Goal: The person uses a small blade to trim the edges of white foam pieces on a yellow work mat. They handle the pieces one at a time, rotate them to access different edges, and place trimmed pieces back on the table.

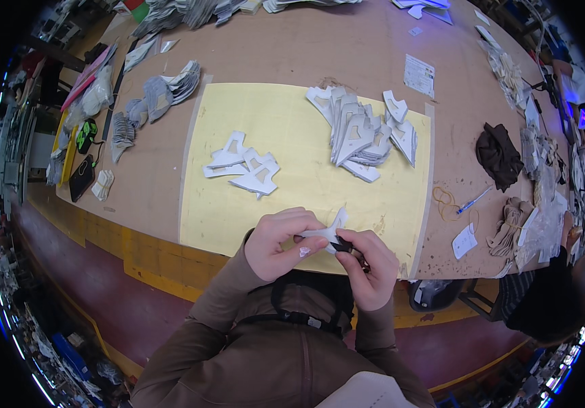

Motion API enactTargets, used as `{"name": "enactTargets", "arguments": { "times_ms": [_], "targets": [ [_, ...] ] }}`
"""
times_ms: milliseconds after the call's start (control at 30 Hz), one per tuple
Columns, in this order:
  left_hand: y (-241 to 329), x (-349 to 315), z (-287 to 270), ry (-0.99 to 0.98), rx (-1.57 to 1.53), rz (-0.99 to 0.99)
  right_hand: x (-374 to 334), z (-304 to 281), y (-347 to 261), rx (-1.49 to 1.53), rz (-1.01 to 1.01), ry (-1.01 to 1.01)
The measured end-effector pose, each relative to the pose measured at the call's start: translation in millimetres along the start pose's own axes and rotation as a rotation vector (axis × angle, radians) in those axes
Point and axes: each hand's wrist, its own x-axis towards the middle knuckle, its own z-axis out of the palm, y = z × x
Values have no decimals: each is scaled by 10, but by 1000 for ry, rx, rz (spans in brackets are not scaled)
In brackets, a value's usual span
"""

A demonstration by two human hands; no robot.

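Observation:
Close to my body, over the front edge of a yellow sheet (258, 224), my left hand (282, 241) pinches a white cut-out shoe-upper-like piece (338, 221) between thumb and fingers. My right hand (372, 264) closes around a small dark tool (342, 245), pressed against the piece's right side; its kind is mostly hidden by the fingers. Beyond my left hand lie several similar loose white pieces (255, 173), each with an opening. Farther right on the sheet, a larger overlapping pile of white and grey pieces (357, 132) is fanned out.
Stacks of grey pieces (158, 98) lie at the left, near a black phone (82, 178) and a green-black object (86, 136). At right are a blue pen-like tool (474, 200), a dark cloth (498, 156) and a bundle of brown strips (510, 223). Another person (551, 299) is at the right edge.

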Motion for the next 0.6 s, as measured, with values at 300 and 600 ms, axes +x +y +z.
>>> {"name": "enactTargets", "arguments": {
  "times_ms": [300, 600],
  "targets": [
    [-47, -31, 5, 5, -80, -41, 19, -78, -7, -10, -2, -63],
    [-47, 1, 47, -17, -21, 69, -35, -14, 27, 13, 64, 99]
  ]
}}
